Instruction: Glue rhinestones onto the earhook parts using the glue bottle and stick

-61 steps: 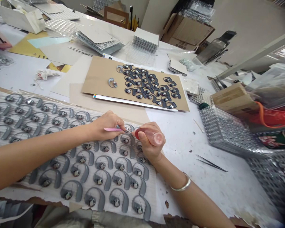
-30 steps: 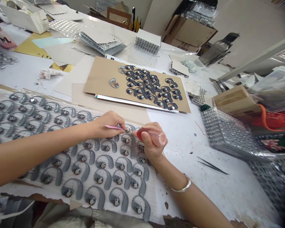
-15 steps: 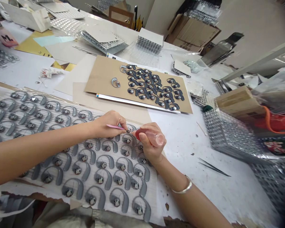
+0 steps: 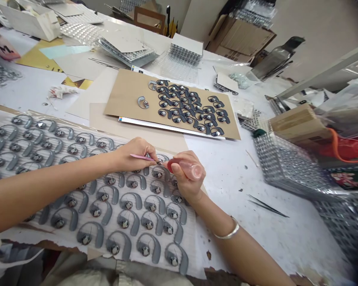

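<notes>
1. Left hand (image 4: 131, 154) pinches pink tweezers (image 4: 143, 157), tip on a grey ear hook (image 4: 160, 161) on the sheet (image 4: 193, 254).
2. Right hand (image 4: 186, 178) grips a small red-capped bottle (image 4: 186, 168) just beside it.

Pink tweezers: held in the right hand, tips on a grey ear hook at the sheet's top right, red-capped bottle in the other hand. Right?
Not quite. The head view shows the pink tweezers in the left hand, tips on a grey ear hook. The right hand holds the red-capped bottle.
</notes>
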Available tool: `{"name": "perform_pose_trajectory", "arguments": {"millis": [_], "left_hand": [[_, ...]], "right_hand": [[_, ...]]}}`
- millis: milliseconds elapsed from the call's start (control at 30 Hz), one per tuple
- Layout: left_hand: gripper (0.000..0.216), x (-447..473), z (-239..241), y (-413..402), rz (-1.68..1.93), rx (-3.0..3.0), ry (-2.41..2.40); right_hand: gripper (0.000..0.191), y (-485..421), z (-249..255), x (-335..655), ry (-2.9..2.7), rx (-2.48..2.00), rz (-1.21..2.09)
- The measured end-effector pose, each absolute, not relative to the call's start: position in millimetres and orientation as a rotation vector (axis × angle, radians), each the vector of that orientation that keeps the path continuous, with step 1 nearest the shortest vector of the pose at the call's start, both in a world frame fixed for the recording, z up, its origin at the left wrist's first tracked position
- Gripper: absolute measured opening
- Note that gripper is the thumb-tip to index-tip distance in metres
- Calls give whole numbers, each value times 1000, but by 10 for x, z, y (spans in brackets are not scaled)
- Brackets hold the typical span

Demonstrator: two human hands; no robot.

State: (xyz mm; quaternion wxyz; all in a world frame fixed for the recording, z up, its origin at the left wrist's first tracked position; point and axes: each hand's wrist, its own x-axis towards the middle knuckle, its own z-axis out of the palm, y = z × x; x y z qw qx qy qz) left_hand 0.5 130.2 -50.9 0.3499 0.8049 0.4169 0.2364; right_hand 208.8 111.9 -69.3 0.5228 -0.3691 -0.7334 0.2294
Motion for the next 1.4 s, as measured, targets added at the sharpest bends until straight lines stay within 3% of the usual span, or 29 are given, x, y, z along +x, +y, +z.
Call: {"name": "perform_pose_trajectory", "arguments": {"millis": [200,400,600,767,1233,1400], "left_hand": [[11,29,-473,1268,591,2085,1118],[9,36,-485,1200,633,2038,1225],[8,86,-473,1067,866,2354,1153],[5,324,-491,1005,1059,2633,917],[21,592,-641,1009,1034,2971,894],[23,634,-642,972,977,3065,887]], "right_hand": [[15,1118,-664,2062,-1622,-896,671],[32,1412,-570,2322,-1056,-845,916],[47,1696,-674,2478,-729,-869,1147],[42,1587,-580,2412,-851,-823,1114],[30,1370,-587,2371,-1136,-849,783],[22,1291,-634,2423,-1302,-927,807]]}}
